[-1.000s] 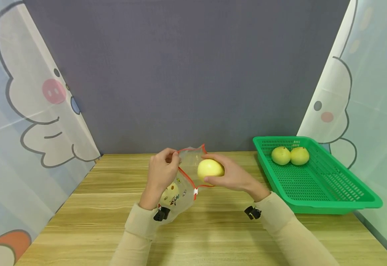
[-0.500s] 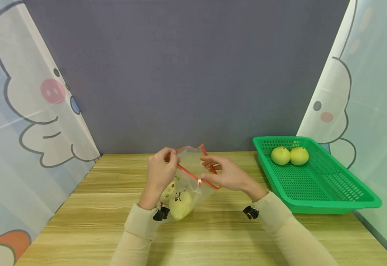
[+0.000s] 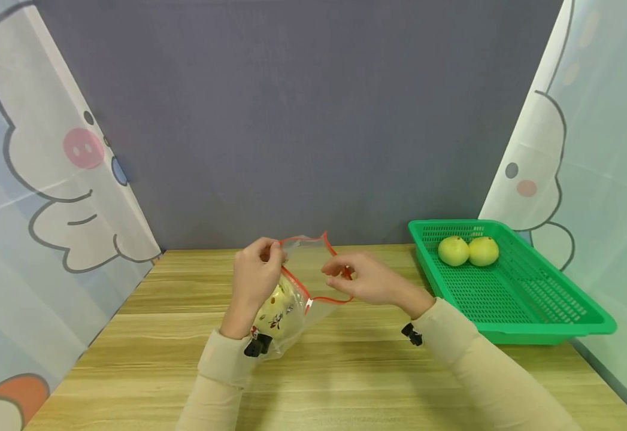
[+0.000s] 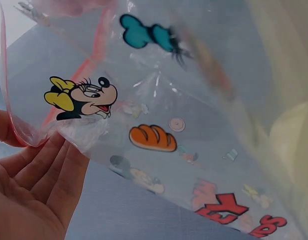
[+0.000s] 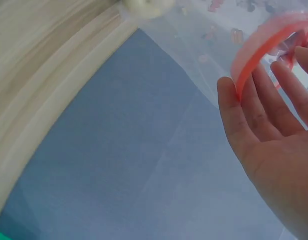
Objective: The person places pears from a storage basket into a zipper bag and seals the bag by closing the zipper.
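Observation:
A clear zip bag [image 3: 305, 257] with a red zip edge and printed cartoon figures hangs between the hands, its mouth spread wide. My left hand [image 3: 256, 269] pinches the bag's rim at the left. Inside the lower bag, partly behind the left wrist, shows round yellow fruit [image 3: 278, 314]. At the right side of the mouth is my right hand [image 3: 367, 278], with nothing in its palm. In the right wrist view its loosely bent fingers [image 5: 273, 100] reach around the red rim [image 5: 258, 52], which lies against the little finger. A white slider [image 3: 309, 304] sits on the zip.
A green plastic basket [image 3: 523, 329] stands on the right of the wooden table [image 3: 184, 371]. Two yellow-green fruits [image 3: 454, 251] lie together at its far end. A dark grey panel [image 3: 313, 120] rises behind the table, with cartoon-printed curtains at both sides.
The right hand let go of a yellow fruit, which dropped into the bag, and stays at the mouth. The bag's lower part has swung left; the left hand keeps its pinch, shifting slightly left.

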`<state>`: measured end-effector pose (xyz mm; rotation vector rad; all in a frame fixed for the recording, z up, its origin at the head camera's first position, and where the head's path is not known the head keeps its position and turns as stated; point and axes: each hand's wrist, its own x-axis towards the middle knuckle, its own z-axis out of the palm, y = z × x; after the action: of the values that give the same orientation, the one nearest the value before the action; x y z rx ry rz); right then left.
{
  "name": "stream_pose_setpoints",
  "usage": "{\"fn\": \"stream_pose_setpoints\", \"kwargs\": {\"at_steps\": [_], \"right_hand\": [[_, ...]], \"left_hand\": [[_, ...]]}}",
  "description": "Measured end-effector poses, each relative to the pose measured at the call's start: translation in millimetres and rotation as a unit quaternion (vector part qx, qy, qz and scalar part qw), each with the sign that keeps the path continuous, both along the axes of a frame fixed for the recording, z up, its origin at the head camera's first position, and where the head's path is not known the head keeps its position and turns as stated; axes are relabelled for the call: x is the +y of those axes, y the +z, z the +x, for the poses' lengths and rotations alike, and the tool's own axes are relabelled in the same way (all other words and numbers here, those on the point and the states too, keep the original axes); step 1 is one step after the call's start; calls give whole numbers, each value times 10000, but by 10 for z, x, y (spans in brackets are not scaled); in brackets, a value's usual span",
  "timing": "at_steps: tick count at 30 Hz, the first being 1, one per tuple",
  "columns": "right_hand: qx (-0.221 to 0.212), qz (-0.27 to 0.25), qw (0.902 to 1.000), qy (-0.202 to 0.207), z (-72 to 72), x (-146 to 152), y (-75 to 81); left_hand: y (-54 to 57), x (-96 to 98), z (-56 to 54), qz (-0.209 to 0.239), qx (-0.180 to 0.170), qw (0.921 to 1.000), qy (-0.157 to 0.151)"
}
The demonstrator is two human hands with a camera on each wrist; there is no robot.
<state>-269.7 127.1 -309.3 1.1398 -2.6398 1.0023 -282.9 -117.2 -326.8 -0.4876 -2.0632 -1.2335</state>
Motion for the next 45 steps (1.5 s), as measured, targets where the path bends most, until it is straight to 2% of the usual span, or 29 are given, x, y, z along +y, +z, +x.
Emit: {"fn": "stream_pose_setpoints", "kwargs": {"at_steps": [5,12,17,25,33,37,45], "right_hand": [[45,267,9995,163,8,11,83],[1051,268,9941,26,-7,41,128],[1382,620,9884,-100,-41,97,130],[1302,1294,9814,-565,-95,262,150],[1299,2015,9668,-887,-102,401,203],[1344,2259,9589,-1072,-152,469,230],[1118,2582,9494,-1397,-287,597,255]], "left_hand": [[5,-5,7,-60,-40,10000,-7],[7,-9,10,-66,-32,10000,-7],[9,-12,14,-79,-92,9999,-16],[11,-12,12,-102,-95,9999,-21],[12,-2,17,-112,-110,9999,-39],[8,0,14,-120,-128,9998,-47],[13,2,19,-124,-110,9999,-45]]}}
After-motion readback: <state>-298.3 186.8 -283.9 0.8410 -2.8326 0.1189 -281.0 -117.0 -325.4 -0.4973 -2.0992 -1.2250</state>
